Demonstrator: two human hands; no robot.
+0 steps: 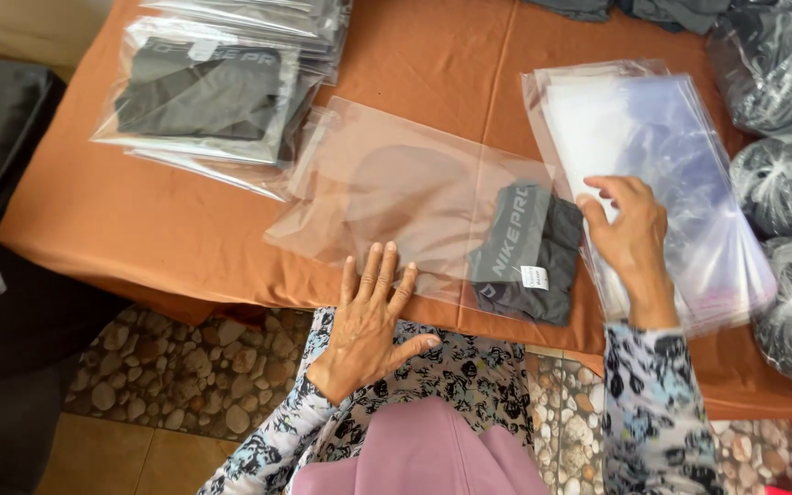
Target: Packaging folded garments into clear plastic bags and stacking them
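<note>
The clear bag (414, 206) with the dark folded garment (529, 252) lies flat on the tabletop (139, 229). It is pressed by the open left hand (373, 321). The open right hand (630, 238) rests on the stack of empty bags (680, 174), which could be pushed off, being slippery.

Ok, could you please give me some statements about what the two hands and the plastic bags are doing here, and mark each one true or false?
1. The left hand lies flat on the clear bag near the table edge. True.
2. The folded dark garment sits fully outside the clear bag. False: it lies at the bag's right end, and at least part of it shows under the plastic.
3. The right hand rests on the stack of empty clear bags. True.
4. The table is covered with a blue cloth. False: the cloth is orange-brown.
5. The packed bags holding dark garments lie at the far left of the table. True.
</note>
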